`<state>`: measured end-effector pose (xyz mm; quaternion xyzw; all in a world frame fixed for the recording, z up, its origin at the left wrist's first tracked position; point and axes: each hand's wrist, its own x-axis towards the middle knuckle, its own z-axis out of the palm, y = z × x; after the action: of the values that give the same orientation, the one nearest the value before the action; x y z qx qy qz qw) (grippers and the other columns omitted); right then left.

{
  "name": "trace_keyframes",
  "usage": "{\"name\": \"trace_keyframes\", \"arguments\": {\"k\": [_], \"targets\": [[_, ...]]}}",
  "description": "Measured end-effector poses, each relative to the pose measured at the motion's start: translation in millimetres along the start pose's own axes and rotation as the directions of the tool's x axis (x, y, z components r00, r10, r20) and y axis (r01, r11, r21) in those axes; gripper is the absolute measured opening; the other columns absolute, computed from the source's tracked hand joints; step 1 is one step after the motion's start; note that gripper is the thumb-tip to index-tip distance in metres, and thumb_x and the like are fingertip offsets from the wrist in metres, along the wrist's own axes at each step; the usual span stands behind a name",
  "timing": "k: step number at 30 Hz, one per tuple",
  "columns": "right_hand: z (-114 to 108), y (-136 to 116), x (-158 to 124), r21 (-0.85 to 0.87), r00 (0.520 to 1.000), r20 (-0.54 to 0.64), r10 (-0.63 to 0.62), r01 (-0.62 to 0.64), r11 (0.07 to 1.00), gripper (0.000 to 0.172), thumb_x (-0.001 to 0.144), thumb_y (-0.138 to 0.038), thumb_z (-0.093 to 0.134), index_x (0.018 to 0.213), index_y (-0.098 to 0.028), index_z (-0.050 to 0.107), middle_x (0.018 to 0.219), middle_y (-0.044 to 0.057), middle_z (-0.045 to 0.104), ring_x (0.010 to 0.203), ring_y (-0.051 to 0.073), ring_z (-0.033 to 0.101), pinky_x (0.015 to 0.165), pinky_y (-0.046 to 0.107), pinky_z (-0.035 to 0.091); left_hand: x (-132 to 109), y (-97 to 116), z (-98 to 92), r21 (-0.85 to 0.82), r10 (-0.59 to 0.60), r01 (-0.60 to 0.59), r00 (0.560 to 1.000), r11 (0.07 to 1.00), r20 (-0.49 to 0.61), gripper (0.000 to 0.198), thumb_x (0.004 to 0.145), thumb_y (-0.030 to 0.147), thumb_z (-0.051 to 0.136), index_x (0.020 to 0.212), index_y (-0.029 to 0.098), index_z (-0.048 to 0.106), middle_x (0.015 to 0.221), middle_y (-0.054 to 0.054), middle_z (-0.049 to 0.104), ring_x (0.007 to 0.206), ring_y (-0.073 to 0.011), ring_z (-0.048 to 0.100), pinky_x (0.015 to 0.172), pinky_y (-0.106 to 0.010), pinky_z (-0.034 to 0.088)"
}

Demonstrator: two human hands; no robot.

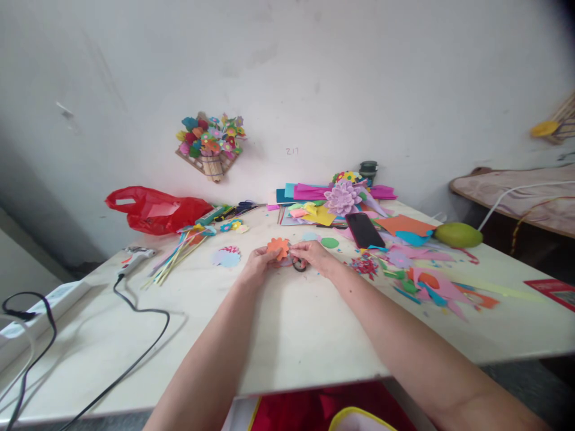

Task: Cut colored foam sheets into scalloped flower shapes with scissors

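Observation:
An orange flower-shaped paper cutout (278,246) with a scalloped edge is pinched in my left hand (263,260). Close beside it, my right hand (314,256) is closed on a pair of scissors (299,265); a dark handle loop shows below the fingers, and the blades are mostly hidden near the cutout. Both hands are just above the white table (314,335). To the left lies a light blue scalloped cutout (227,257) with red and pink bits at its top. Behind my right hand rests a green paper disc (329,242).
A phone (365,230), a green mango-like fruit (459,234) and coloured paper scraps (433,287) lie to the right. At the left are a red plastic bag (162,209), thin sticks (179,257), a glue gun (137,260) with its cable, and a power strip (42,308).

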<state>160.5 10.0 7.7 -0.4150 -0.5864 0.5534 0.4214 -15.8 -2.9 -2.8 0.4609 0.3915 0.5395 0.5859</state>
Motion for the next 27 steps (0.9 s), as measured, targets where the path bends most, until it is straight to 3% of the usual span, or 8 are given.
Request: {"name": "trace_keyframes", "arguments": {"k": [8, 17, 27], "targets": [[-1.5, 0.9, 0.5, 0.015, 1.000, 0.021, -0.011, 0.010, 1.000, 0.014, 0.075, -0.021, 0.070, 0.083, -0.011, 0.072, 0.055, -0.002, 0.062, 0.038, 0.005, 0.045, 0.039, 0.017, 0.036, -0.2, 0.4, 0.2, 0.018, 0.002, -0.002, 1.000, 1.000, -0.018, 0.030, 0.056, 0.030, 0.082, 0.075, 0.010, 0.072, 0.072, -0.010, 0.071, 0.064, -0.0191, 0.065, 0.061, -0.029, 0.049], [1.2, -2.5, -1.5, 0.035, 1.000, -0.001, 0.005, -0.005, 0.999, 0.007, 0.077, -0.011, 0.064, 0.078, -0.010, 0.072, 0.052, -0.002, 0.060, 0.037, 0.004, 0.045, 0.038, 0.017, 0.036, 1.7, -1.9, -2.4, 0.028, -0.002, 0.002, 1.000, 1.000, -0.008, 0.032, 0.056, 0.033, 0.083, 0.075, 0.010, 0.072, 0.073, -0.010, 0.071, 0.065, -0.0188, 0.065, 0.061, -0.028, 0.050], [1.0, -1.8, -1.4, 0.020, 1.000, 0.019, -0.020, 0.020, 1.000, 0.009, 0.073, -0.019, 0.069, 0.068, -0.011, 0.068, 0.050, -0.002, 0.059, 0.039, 0.005, 0.045, 0.038, 0.016, 0.035, 1.1, -1.8, -2.0, 0.036, -0.005, 0.005, 1.000, 0.999, 0.003, 0.032, 0.056, 0.033, 0.082, 0.075, 0.010, 0.072, 0.074, -0.010, 0.072, 0.066, -0.0190, 0.066, 0.065, -0.030, 0.050]]}}
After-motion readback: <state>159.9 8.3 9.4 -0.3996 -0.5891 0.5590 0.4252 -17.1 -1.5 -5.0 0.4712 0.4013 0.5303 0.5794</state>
